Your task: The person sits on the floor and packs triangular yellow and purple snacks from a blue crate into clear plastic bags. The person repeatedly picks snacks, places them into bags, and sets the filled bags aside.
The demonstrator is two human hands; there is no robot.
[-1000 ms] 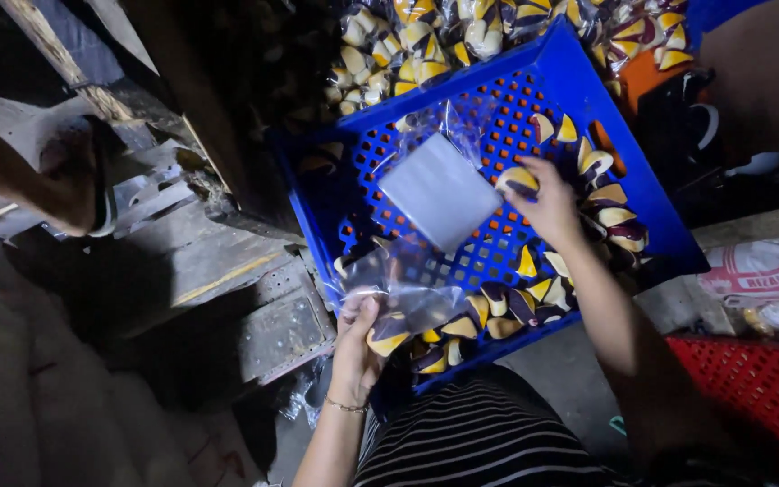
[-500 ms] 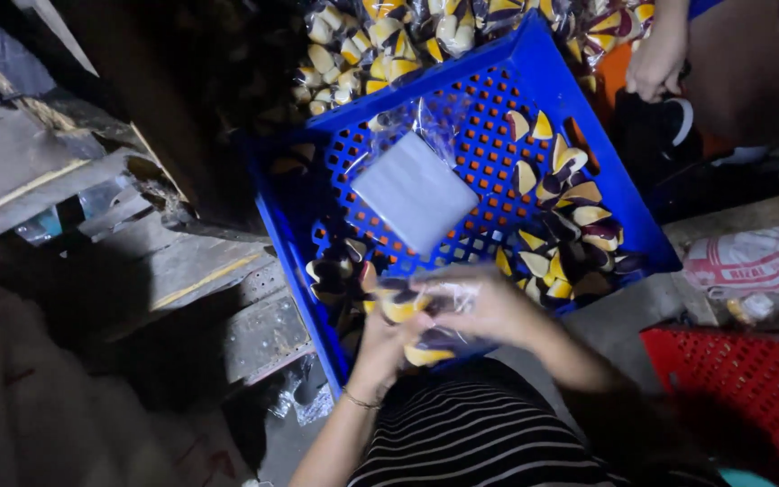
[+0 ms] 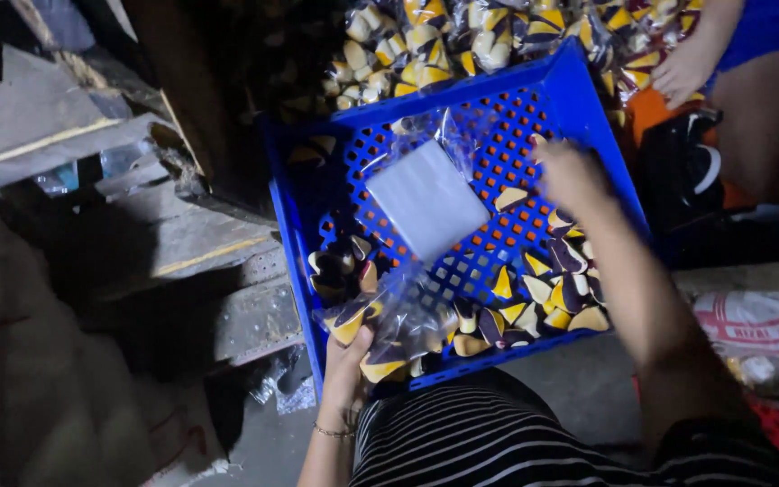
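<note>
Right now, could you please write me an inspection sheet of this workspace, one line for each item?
Surface: blue perforated crate on a dim grey floor.
Job's things: clear bag partly filled with yellow, white and dark wedge pieces; loose wedge pieces in the crate's near right corner; a flat stack of empty clear bags at its middle.
Clutter: filled bags piled beyond the crate; a printed sack at right.
Grips: left hand holds the clear bag; right hand reaches over the crate, blurred.
Cables: nothing seen.
Surroundings: worn wooden boards at left; another person's hand at top right.
</note>
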